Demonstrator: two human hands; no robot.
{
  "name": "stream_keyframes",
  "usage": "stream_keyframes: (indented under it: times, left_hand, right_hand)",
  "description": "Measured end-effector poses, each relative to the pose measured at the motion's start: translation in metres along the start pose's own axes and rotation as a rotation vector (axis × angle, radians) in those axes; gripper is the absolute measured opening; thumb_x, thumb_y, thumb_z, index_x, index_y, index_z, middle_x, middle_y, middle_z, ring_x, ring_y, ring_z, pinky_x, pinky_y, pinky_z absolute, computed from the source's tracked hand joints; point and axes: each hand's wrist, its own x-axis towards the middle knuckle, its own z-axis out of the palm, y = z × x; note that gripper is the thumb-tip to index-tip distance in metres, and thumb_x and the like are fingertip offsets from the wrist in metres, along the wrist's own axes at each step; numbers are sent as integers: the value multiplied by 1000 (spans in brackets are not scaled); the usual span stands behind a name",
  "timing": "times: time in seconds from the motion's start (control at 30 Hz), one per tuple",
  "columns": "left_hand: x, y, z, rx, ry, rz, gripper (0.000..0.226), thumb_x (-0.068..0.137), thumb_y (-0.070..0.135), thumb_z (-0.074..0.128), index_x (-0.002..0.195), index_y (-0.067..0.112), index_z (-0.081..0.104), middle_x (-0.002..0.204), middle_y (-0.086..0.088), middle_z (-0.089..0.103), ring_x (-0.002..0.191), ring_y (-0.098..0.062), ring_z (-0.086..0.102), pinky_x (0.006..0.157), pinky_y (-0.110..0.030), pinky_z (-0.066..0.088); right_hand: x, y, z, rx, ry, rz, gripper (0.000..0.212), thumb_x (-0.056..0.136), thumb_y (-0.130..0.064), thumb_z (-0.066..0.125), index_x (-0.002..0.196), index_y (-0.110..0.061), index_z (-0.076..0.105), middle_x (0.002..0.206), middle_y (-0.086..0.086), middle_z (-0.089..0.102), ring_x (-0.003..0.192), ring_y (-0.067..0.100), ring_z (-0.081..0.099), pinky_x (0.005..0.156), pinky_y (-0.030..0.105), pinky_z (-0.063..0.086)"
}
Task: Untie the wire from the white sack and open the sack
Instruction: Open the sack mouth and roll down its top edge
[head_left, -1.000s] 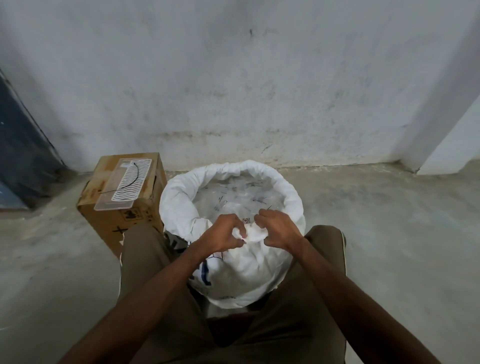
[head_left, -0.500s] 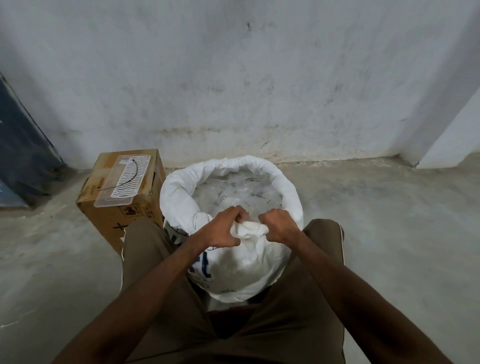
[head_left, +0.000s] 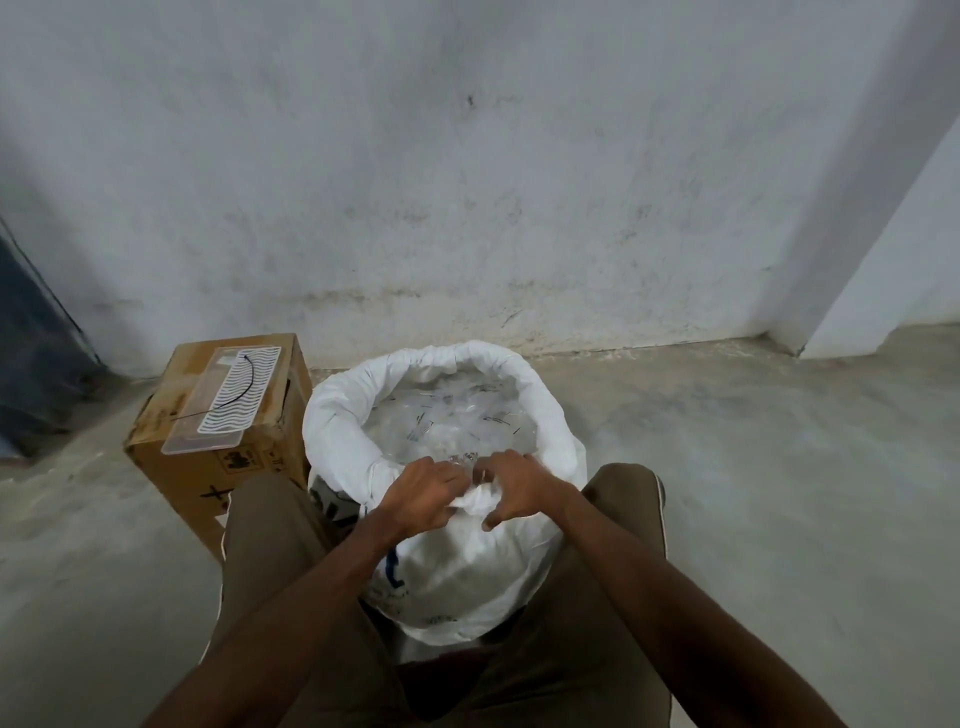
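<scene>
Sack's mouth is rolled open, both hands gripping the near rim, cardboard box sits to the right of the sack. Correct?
Not quite. In the head view the cardboard box stands to the left of the white sack, not the right. The rest holds: the sack's mouth is rolled open, and the left hand and right hand both grip bunched fabric at the near rim.

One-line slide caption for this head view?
Both hands grip the bunched near rim of the open white woven sack beside a brown cardboard box.
</scene>
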Motion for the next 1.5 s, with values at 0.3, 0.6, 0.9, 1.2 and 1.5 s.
stream_keyframes:
  times: [0.3,0.6,0.9,1.2,1.5]
  left_hand:
    - [-15,-18,5,-239,-123,-65,45,54,41,70,92,29,49,93,8,52,91,-13,47,81,-31,37]
    - [-15,-41,7,-103,-352,-34,21,73,24,72,85,20,56,84,-1,62,76,-25,60,61,-31,34]
    - [-39,-39,48,78,-158,192,29,58,6,75,82,16,64,82,-1,59,75,-21,57,61,-33,50]
    - [-26,-66,16,-299,-472,-90,30,49,31,75,75,27,61,115,4,52,103,-15,48,87,-33,36]
    - [-35,-67,40,7,-404,-23,28,60,12,70,73,27,51,75,7,56,74,-20,59,67,-32,38]
  right_hand:
    - [-3,-9,54,-261,193,36,40,58,-10,73,95,-21,65,90,0,71,80,26,70,77,37,50]
    - [6,-11,69,-254,244,-2,50,50,-28,66,99,-24,57,94,-4,62,83,25,65,81,40,41]
    - [31,-30,56,79,62,85,54,51,-52,82,95,-29,62,88,-10,69,84,14,66,66,27,44]
    - [28,-46,93,-150,193,-30,34,55,-9,66,86,-17,57,76,3,67,68,32,68,58,32,46]
    - [37,-41,80,158,139,27,53,53,-58,72,92,-30,49,90,-10,57,79,16,59,67,31,48]
